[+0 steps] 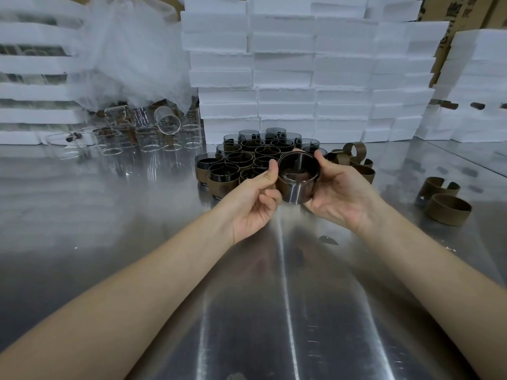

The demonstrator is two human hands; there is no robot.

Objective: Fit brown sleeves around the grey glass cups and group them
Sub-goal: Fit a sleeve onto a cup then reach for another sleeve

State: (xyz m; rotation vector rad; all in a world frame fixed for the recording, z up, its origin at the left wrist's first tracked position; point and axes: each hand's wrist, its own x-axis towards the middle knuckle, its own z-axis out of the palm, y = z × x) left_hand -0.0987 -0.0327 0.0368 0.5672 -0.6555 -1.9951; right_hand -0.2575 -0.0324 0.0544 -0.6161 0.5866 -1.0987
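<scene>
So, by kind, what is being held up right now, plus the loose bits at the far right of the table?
Grey glass cup, held between left hand and right hand: 1
Brown sleeve partly on that cup: 1
Loose brown sleeves, far right: 2
Total: 4

Only one view, from the person's head: it looks forward and down, close over the metal table (96,229), toward foam blocks (288,78) at the far edge.
</scene>
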